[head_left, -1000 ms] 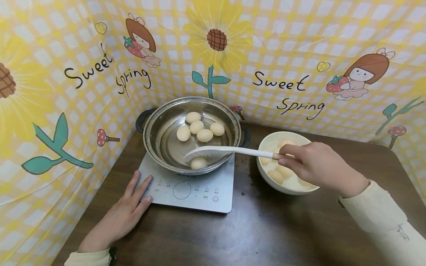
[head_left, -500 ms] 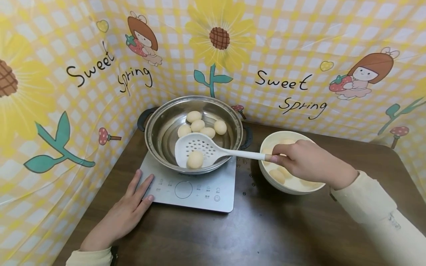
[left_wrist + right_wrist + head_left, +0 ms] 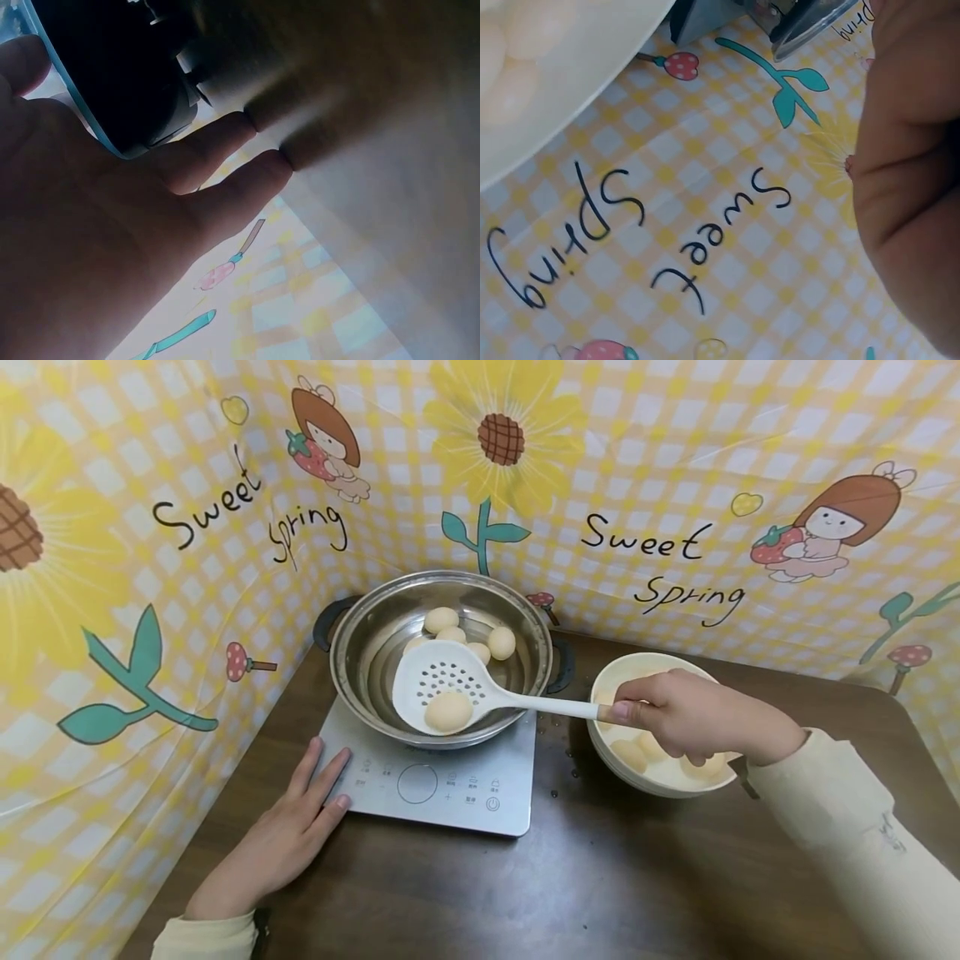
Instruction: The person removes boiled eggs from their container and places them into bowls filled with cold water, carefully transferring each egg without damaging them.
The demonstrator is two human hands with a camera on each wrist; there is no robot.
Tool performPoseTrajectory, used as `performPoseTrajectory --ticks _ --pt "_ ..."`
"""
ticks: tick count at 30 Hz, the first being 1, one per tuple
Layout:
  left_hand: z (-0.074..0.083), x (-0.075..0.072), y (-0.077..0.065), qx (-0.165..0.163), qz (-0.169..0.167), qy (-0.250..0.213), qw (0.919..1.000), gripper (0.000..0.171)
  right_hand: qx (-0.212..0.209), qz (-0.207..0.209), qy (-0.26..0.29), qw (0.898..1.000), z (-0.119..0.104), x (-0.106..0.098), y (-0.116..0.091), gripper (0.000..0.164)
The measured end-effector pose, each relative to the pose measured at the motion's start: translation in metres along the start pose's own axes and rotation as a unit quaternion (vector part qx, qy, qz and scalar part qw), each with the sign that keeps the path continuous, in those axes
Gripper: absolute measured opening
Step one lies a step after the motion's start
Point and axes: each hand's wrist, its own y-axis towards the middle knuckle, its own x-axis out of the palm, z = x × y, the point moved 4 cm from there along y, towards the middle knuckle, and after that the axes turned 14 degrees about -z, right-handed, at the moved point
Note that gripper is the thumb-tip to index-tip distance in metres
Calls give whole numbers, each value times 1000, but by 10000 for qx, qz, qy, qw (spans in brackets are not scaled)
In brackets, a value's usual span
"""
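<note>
My right hand (image 3: 678, 714) grips the handle of a white slotted spoon (image 3: 442, 672), above the rim of a cream bowl (image 3: 600, 747). One egg (image 3: 448, 712) lies in the spoon's perforated head, over the near side of a steel pot (image 3: 360, 602). Behind it, several more eggs (image 3: 501, 643) sit in the pot, some partly hidden by the spoon. The pot stands on a white induction cooktop (image 3: 457, 814). With fingers spread, my left hand (image 3: 281, 831) rests at the cooktop's left front corner; the left wrist view shows its fingers (image 3: 236, 184) extended beside the dark underside.
Several eggs (image 3: 628, 755) lie in the cream bowl, right of the pot. Water drops (image 3: 555, 793) dot the dark wooden table (image 3: 450, 902) between bowl and cooktop. A yellow checked cloth (image 3: 600, 468) rises behind and at the left. Black side handles (image 3: 561, 667) stick out from the pot.
The slotted spoon has turned from edge-on to face up and lifted, with an egg now in its head. My right hand has shifted slightly. The left hand stays on the cooktop.
</note>
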Motion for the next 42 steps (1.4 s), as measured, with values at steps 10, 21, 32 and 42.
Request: performPoseTrajectory --ticks 10,21,32,42 --pt "2 0 1 44 -7 -26 10000 63 -305 -179 633 9974 12 -4 -4 26" --pt "2 0 0 53 -41 -40 10000 63 -568 266 950 9935 41 -14 -38 26" --pt "2 1 2 36 -36 -32 10000 64 -223 497 1055 9929 93 -13 -82 34" --pt "2 0 3 75 -72 -54 9999 64 91 883 265 9957 144 -2 -117 22"
